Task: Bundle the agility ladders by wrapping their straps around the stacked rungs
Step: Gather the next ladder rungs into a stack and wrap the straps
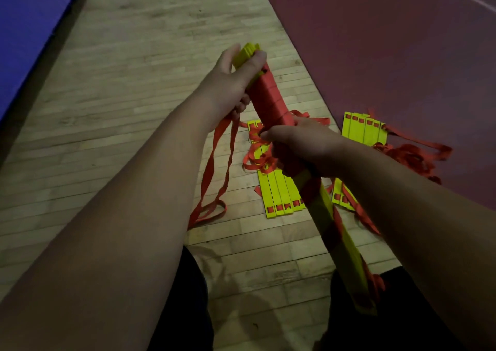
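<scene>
Yellow plastic rungs, flat and slatted, are stacked into one long bundle (346,246) that runs diagonally from the upper centre of the frame to the lower right. Both hands hold it up above the wooden plank floor (134,82). A red woven strap (269,97) is wound in close, even turns round the bundle's upper half, with looser turns crossing its lower half. The left hand (236,79) is curled round the top end of the stack, and the right hand (303,144) is clamped on its middle, so the two hands are apart. One loose strap loop (214,168) hangs from under the left hand to the floor. Two more ladders lie below. One fanned ladder (279,192) at centre shows about five rungs side by side among tangled red webbing, and a second ladder (361,131) lies at the edge of a red mat (389,41). A blue mat (24,15) fills the upper left corner
</scene>
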`<act>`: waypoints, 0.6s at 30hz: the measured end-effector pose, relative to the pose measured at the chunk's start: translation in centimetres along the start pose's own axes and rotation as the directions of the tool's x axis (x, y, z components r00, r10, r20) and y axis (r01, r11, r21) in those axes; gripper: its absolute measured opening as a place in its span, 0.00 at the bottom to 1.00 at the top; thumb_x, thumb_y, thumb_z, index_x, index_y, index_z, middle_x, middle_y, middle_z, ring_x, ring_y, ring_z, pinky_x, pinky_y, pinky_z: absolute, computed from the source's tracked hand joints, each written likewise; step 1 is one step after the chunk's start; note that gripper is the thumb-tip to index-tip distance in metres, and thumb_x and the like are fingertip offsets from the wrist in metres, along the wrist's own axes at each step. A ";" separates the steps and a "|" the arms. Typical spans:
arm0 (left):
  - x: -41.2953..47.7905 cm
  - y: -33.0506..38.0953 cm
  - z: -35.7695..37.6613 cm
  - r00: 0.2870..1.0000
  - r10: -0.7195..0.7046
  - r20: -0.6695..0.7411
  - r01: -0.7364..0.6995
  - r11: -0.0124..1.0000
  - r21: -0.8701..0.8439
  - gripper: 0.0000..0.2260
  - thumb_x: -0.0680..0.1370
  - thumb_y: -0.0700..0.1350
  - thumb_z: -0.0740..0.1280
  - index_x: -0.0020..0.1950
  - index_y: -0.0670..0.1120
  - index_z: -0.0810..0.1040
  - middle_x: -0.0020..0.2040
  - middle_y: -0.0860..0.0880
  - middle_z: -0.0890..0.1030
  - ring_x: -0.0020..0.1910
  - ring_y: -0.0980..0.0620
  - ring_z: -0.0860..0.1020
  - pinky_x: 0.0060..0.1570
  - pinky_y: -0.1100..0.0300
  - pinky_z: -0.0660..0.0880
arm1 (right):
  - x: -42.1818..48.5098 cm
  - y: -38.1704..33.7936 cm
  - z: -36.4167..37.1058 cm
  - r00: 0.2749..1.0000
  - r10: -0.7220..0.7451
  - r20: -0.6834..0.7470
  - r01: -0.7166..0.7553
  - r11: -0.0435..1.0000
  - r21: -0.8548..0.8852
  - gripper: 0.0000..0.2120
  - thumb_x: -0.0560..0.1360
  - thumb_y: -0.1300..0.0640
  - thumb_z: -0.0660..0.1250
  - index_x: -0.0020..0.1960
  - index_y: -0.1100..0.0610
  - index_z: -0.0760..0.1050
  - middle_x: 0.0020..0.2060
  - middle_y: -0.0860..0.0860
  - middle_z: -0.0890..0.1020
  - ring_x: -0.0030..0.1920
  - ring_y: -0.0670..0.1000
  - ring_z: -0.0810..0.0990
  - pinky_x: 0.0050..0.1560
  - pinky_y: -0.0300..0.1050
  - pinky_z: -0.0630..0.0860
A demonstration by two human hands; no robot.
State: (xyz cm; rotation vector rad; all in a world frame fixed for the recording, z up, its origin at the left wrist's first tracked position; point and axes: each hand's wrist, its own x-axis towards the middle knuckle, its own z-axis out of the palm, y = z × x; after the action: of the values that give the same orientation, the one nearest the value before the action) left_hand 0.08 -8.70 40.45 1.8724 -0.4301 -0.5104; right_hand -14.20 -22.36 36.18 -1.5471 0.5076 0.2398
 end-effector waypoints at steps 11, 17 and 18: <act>-0.6 -1.4 1.5 0.993 0.078 -0.091 -0.068 0.991 0.115 0.25 0.82 0.66 0.68 0.77 0.67 0.67 0.64 0.53 0.76 0.46 0.56 0.80 0.28 0.71 0.73 | 0.9 1.1 1.7 0.975 -0.097 -0.199 0.020 0.934 -0.357 0.09 0.80 0.55 0.71 0.58 0.54 0.75 0.39 0.56 0.83 0.29 0.50 0.82 0.28 0.42 0.81; 0.0 -1.6 0.8 0.982 0.087 -0.168 -0.101 0.992 -0.076 0.22 0.81 0.60 0.73 0.74 0.63 0.72 0.66 0.48 0.79 0.55 0.48 0.82 0.33 0.63 0.76 | 1.5 0.6 2.2 0.957 -0.199 -0.212 0.103 0.913 -0.394 0.10 0.78 0.50 0.74 0.54 0.50 0.75 0.41 0.56 0.85 0.33 0.51 0.83 0.32 0.45 0.82; 0.0 -1.7 0.7 0.980 0.076 -0.183 -0.096 0.990 -0.104 0.22 0.81 0.59 0.73 0.74 0.62 0.72 0.66 0.48 0.79 0.56 0.48 0.82 0.35 0.61 0.77 | 1.5 0.4 2.1 0.961 -0.195 -0.196 0.106 0.914 -0.391 0.12 0.77 0.48 0.75 0.56 0.50 0.76 0.42 0.56 0.85 0.34 0.52 0.84 0.34 0.46 0.82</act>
State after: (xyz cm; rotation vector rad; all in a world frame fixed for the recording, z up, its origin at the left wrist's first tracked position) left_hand -0.15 -8.68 38.59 1.7649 -0.3534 -0.2989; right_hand -12.72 -20.58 35.02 -1.9977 0.5408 0.0348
